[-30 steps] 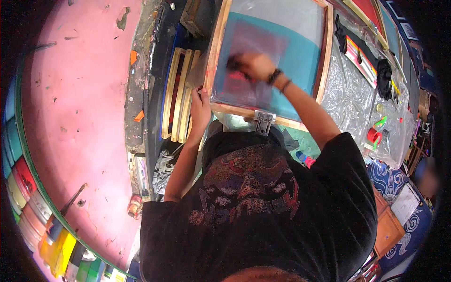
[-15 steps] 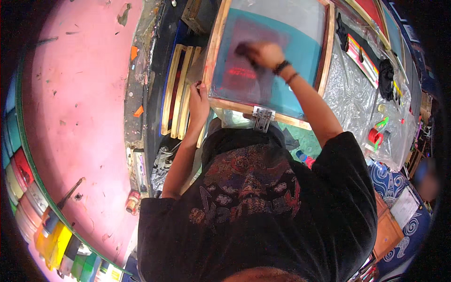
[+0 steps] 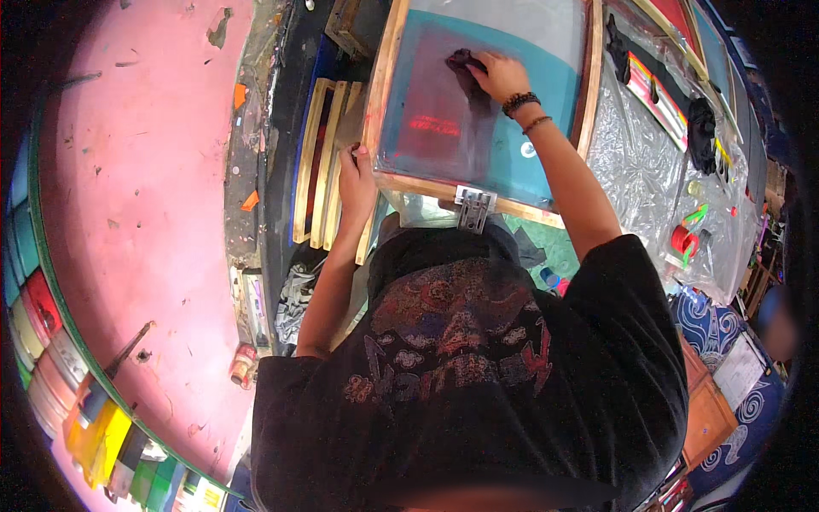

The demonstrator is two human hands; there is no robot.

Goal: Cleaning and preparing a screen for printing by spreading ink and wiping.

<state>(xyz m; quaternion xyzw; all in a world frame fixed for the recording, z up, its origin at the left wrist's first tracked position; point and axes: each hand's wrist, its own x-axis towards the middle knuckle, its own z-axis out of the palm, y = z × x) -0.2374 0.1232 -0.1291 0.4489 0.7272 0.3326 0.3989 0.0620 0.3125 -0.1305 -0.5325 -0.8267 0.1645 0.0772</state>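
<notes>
A wooden-framed printing screen (image 3: 388, 77) with teal and grey mesh lies in front of me. On its mesh is a dark reddish patch with red lettering-like marks (image 3: 435, 126). My right hand (image 3: 505, 78) is closed on a bunched dark cloth (image 3: 465, 65), pressed to the mesh near the top of that patch. At the frame's near left corner, my left hand (image 3: 358, 186) is closed around the wooden edge, thumb on top. A metal hinge clamp (image 3: 474, 210) sits at the near edge of the frame.
Several narrow wooden frames (image 3: 317, 162) stand to the left, beside a large pink surface (image 3: 153, 188). To the right, clear plastic sheeting (image 3: 631, 162) covers a table bearing a red tape roll (image 3: 682, 242) and dark cloths (image 3: 701, 136). A blurred person (image 3: 778, 324) is at the far right.
My right hand has moved away from me and slightly right with the dark cloth, uncovering a white round spot on the mesh. My left hand stays at the frame's corner.
</notes>
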